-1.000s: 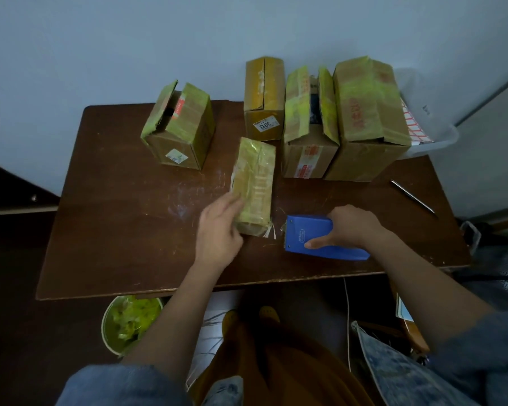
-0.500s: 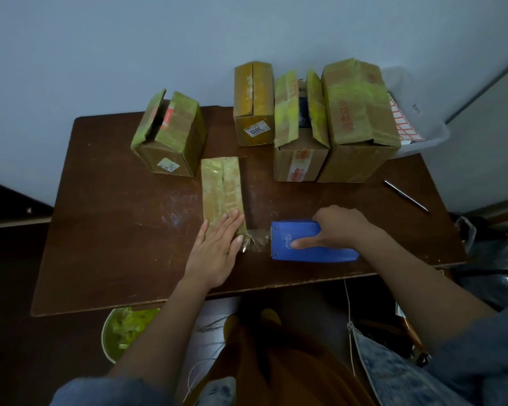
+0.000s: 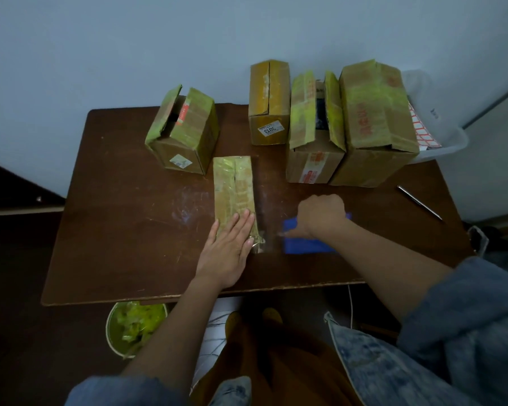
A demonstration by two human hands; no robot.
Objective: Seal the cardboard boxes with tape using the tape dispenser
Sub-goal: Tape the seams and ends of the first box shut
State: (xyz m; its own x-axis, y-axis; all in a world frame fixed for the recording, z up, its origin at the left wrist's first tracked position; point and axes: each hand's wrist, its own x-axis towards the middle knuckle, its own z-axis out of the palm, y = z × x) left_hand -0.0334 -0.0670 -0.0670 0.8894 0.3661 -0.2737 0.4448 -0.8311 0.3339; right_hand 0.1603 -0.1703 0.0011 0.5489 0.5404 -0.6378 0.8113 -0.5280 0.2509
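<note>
A long flat cardboard box (image 3: 233,189) covered in clear tape lies in the middle of the brown table (image 3: 123,230). My left hand (image 3: 228,253) presses flat on its near end with straight fingers. Just right of it my right hand (image 3: 320,215) grips the blue tape dispenser (image 3: 308,244) on the table. A short strip of clear tape (image 3: 261,244) runs from the box's near end toward the dispenser.
An open-flapped box (image 3: 185,133) stands at the back left. Three more boxes (image 3: 269,104) (image 3: 314,130) (image 3: 373,124) stand in a row at the back right. A pen (image 3: 420,202) lies near the right edge. A bin (image 3: 135,326) sits on the floor under the front edge.
My left hand turned the flat box from tilted to straight and slid it left, then stayed pressing its near end. The dispenser stays beside it with tape stretched between.
</note>
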